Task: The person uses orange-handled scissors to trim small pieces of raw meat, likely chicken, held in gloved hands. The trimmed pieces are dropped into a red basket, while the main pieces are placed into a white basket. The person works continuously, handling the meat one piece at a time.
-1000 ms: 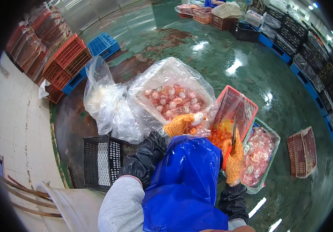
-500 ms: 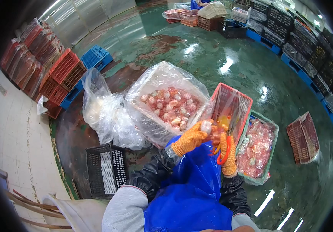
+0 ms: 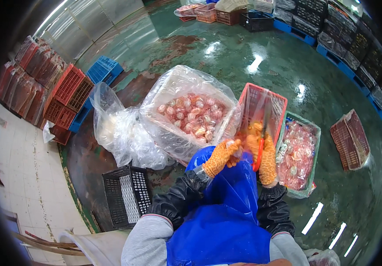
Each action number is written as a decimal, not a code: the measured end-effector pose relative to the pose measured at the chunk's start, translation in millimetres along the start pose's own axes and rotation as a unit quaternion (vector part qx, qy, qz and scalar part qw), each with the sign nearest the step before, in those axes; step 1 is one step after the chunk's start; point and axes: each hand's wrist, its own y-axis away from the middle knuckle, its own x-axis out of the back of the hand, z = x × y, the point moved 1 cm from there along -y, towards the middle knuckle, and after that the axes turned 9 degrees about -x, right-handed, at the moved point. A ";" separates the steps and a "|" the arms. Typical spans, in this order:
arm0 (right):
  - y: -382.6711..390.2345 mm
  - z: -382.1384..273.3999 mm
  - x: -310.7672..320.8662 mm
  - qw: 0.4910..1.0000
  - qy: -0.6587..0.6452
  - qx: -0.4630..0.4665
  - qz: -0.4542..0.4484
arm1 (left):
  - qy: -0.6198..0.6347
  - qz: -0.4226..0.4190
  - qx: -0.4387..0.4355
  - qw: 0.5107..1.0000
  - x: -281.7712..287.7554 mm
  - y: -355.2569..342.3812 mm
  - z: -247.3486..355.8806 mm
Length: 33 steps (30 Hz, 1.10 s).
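My left hand [image 3: 219,158], in an orange textured glove, is closed around a small round pinkish-white piece in clear wrapping [image 3: 230,143]. Close beside it, my right hand [image 3: 267,162], gloved the same way, grips a pair of scissors [image 3: 260,153] with red-orange handles. The scissor blades point away from me, over the red crate [image 3: 283,106] lined with clear plastic. Just ahead of my left hand stands a white box [image 3: 173,76] lined with plastic film, holding many round pink-and-white pieces [image 3: 193,115]. Blur hides the exact grip of the right fingers.
At right is a green crate [image 3: 317,144] of wrapped pink pieces, with a brown-red crate [image 3: 350,139] beyond. Clear plastic bags [image 3: 131,137] and a black crate [image 3: 126,195] lie at left. Stacked crates [image 3: 66,93] stand by the wall; dark stacks on blue pallets [image 3: 339,57] line the far right.
The scissors have swung so their handles look narrower and the blades stand out over the red crate. My left hand has turned inward and covers more of the round piece. The view has shifted slightly.
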 end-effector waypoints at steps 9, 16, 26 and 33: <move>49.7 17.3 -3.7 0.944 0.327 0.050 -0.021 | 0.224 0.235 -0.135 0.936 36.7 -32.7 14.3; 35.0 31.0 -9.0 0.937 0.336 0.078 -0.050 | 0.057 0.256 -0.038 0.964 -1.1 -17.4 12.9; 33.5 27.5 -12.2 0.945 0.298 0.120 -0.055 | 0.029 0.264 -0.072 0.961 -17.8 -13.5 8.7; 38.4 14.9 -10.7 0.926 0.372 0.011 -0.070 | 0.043 0.297 -0.032 0.953 -14.1 -16.6 6.8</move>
